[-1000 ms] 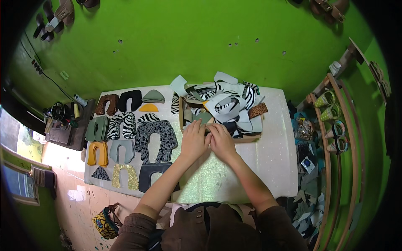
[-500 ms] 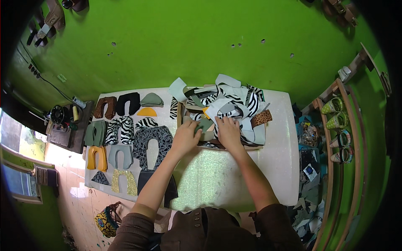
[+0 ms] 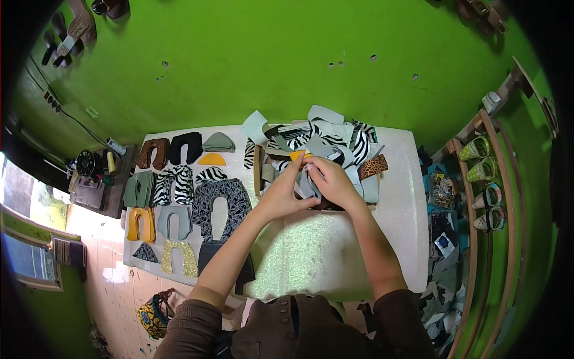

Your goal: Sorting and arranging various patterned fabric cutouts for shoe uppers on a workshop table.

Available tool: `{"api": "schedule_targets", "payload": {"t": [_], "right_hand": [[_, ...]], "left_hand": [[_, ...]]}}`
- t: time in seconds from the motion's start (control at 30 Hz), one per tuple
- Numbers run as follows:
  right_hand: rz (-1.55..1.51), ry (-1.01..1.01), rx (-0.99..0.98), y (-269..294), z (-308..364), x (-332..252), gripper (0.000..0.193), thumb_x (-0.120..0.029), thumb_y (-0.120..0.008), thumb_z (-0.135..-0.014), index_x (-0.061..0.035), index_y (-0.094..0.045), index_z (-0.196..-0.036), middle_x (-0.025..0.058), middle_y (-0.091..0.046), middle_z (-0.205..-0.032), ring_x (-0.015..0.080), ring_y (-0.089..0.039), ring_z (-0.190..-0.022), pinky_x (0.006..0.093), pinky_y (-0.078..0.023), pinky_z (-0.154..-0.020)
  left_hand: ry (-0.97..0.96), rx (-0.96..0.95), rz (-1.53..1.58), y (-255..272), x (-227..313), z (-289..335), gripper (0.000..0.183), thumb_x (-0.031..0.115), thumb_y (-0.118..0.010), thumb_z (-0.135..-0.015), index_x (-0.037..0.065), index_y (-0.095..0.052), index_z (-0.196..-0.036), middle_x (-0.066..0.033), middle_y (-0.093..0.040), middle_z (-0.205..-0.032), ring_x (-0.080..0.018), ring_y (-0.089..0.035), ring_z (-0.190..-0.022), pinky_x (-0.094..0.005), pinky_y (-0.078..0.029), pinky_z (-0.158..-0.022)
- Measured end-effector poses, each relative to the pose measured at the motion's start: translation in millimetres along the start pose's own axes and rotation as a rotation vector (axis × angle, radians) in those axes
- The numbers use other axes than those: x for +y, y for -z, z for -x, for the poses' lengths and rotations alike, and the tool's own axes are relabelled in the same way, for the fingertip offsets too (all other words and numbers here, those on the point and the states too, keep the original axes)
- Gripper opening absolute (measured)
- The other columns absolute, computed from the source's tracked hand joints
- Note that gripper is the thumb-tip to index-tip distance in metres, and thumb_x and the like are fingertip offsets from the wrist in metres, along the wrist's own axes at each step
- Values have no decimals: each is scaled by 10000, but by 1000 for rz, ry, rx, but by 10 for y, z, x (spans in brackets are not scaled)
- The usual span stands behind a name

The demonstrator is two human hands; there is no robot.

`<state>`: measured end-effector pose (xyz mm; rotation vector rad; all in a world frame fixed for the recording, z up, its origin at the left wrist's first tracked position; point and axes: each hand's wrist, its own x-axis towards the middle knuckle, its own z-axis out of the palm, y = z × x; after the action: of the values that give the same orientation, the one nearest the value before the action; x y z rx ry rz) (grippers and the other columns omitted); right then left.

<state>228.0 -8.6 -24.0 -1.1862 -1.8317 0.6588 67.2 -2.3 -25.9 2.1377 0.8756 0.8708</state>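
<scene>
Both my hands are together over the front of a box (image 3: 258, 170) heaped with cut pieces of sheet material. My left hand (image 3: 281, 196) curves round some grey pieces (image 3: 306, 189), its thumb reaching towards my right hand. The fingers of my right hand (image 3: 336, 184) are bent inward beside them; what they grip is hidden. Just beyond the fingertips a yellow piece (image 3: 298, 155) shows. Zebra-striped pieces (image 3: 361, 147), a leopard-print piece (image 3: 373, 167) and pale grey strips (image 3: 326, 114) stick out around the pile.
On the table's left lie sorted U-shaped pieces: brown (image 3: 153, 153), black (image 3: 186, 148), mustard (image 3: 140, 224), gold glitter (image 3: 179, 258) and a large black-grey patterned one (image 3: 221, 209). A sewing machine (image 3: 86, 163) stands at far left. Shoes (image 3: 478, 149) hang on a wooden rack (image 3: 471, 257) at right.
My hands have drawn together, the left moving right and the right slightly nearer. Grey pieces now stand between them, and more of the yellow piece shows.
</scene>
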Motion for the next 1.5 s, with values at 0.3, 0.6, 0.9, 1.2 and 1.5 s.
{"api": "schedule_targets", "payload": {"t": [0.3,0.6,0.9,1.2,1.5], "right_hand": [[-540,-357,-299,106,66,-13,161,-124,-534,-851,18,-578,-913,55,-624,-773,95,-582,-721,228,-460,-653],[-680,-484,-351,175,351,21,219,-127,-620,-799,2,-574,-970,26,-617,-859,81,-566,-777,210,-442,-695],[-894,-562,-23,-141,647,72,158,-161,-541,-861,-46,-528,-968,20,-592,-826,75,-565,-754,178,-430,-647],[-697,-508,91,-334,677,97,168,-179,-495,-890,-34,-499,-975,11,-576,-796,39,-495,-677,176,-387,-590],[-880,-582,195,-722,888,29,209,-103,-551,-843,15,-518,-1012,61,-601,-923,82,-544,-839,202,-415,-733]], "left_hand": [[395,45,239,90,-59,148,310,125,-599,-793,-8,-527,-1064,-95,-599,-851,-132,-563,-777,-228,-441,-700],[650,-7,719,268,12,384,234,188,-570,-841,-12,-572,-963,-67,-641,-802,-85,-577,-607,-195,-463,-580],[706,53,860,146,-126,616,237,233,-516,-878,19,-563,-969,-48,-623,-782,-75,-561,-615,-189,-455,-578],[670,102,654,153,-256,697,216,221,-506,-887,23,-572,-943,37,-557,-729,-21,-468,-586,-179,-389,-517],[717,167,887,192,-365,1099,256,203,-426,-917,14,-526,-1058,-53,-604,-895,-102,-568,-766,-226,-461,-688]]}}
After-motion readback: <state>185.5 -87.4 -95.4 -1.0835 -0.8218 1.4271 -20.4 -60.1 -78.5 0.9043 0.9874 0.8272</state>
